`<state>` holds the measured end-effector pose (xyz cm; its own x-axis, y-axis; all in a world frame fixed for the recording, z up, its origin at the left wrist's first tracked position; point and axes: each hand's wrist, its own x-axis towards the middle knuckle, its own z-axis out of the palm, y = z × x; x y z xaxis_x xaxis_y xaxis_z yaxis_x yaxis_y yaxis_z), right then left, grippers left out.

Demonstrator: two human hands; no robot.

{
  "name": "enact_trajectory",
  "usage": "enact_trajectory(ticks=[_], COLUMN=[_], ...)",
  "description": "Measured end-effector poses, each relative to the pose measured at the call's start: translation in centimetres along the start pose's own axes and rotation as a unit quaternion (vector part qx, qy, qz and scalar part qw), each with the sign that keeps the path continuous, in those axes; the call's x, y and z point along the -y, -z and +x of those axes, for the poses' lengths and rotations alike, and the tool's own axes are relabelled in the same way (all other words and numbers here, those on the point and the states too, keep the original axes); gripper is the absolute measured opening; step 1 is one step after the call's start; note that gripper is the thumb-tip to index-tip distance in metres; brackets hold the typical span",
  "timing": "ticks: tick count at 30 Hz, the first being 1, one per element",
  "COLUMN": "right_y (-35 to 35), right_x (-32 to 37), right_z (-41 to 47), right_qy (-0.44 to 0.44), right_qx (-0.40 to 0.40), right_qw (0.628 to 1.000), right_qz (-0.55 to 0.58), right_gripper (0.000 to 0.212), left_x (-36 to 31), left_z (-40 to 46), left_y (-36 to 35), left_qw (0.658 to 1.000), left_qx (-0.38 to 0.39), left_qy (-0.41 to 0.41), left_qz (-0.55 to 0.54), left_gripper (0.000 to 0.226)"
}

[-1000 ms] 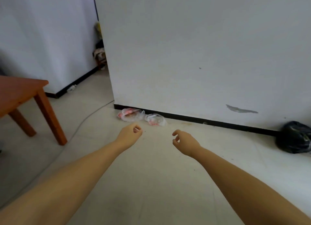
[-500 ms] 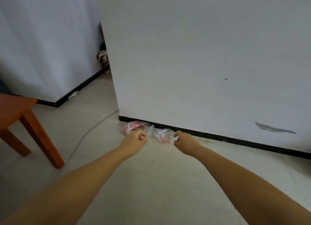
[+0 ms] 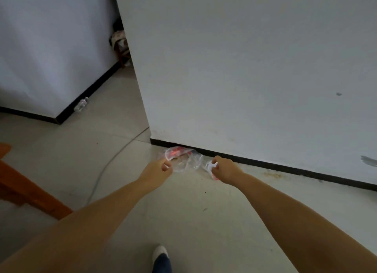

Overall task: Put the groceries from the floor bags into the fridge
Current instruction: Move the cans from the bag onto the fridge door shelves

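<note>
left hand [image 3: 157,169] pinched the edge of a clear plastic bag [image 3: 183,159] with red contents | right hand [image 3: 224,169] gripped a second clear bag [image 3: 209,166] | both bags lay on the pale floor [image 3: 183,211] against the white wall [image 3: 244,68] | wooden table leg [image 3: 30,193] at left

Bare forearms, white shoe [image 3: 160,253], dark trouser leg [image 3: 162,264]

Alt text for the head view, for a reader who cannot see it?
Both arms reach down to two clear plastic bags on the floor by a white wall: the left hand pinches the left bag, the right hand grips the right bag. A wooden table leg stands at left.
</note>
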<state>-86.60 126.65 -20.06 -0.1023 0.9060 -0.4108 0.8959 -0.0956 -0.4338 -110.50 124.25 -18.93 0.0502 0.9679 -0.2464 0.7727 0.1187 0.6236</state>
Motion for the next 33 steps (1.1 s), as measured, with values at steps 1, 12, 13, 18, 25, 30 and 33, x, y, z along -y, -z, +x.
enact_trajectory(ticks=[1,12,13,18,25,30,33], right_y=[0.0,-2.0,-2.3,-7.5,-25.9,-37.6,-40.9], right_x=[0.6,1.1,0.7,-1.5,-7.6,-12.9,-14.2], right_z=[1.9,21.8,24.3,35.9,55.4,67.9,73.0], right_qy=[-0.006,-0.075,-0.078,-0.091,-0.095,0.008,0.087], right_qx=[0.001,0.048,0.049,0.066,0.106,0.135,0.161], right_qw=[1.0,0.995,0.995,0.992,0.989,0.986,0.963], right_qz=[0.007,0.046,0.047,0.057,0.05,-0.1,-0.196], right_gripper=[0.034,0.035,0.034,0.032,0.031,0.025,0.021], left_x=[0.7,6.3,7.0,12.9,27.9,36.6,39.6], left_z=[2.0,24.9,27.1,36.9,51.7,61.5,65.6], left_y=[0.8,-0.9,-1.9,-8.3,-24.9,-36.3,-39.3], left_qw=[1.0,0.986,0.985,0.978,0.923,0.87,0.883], left_qx=[0.018,0.164,0.171,0.208,0.315,0.368,0.369], left_qy=[-0.002,0.023,0.017,0.008,-0.132,-0.227,-0.208], left_qz=[0.009,0.013,0.012,0.032,0.179,0.235,0.204], left_gripper=[0.003,0.021,0.022,0.023,0.026,0.03,0.033])
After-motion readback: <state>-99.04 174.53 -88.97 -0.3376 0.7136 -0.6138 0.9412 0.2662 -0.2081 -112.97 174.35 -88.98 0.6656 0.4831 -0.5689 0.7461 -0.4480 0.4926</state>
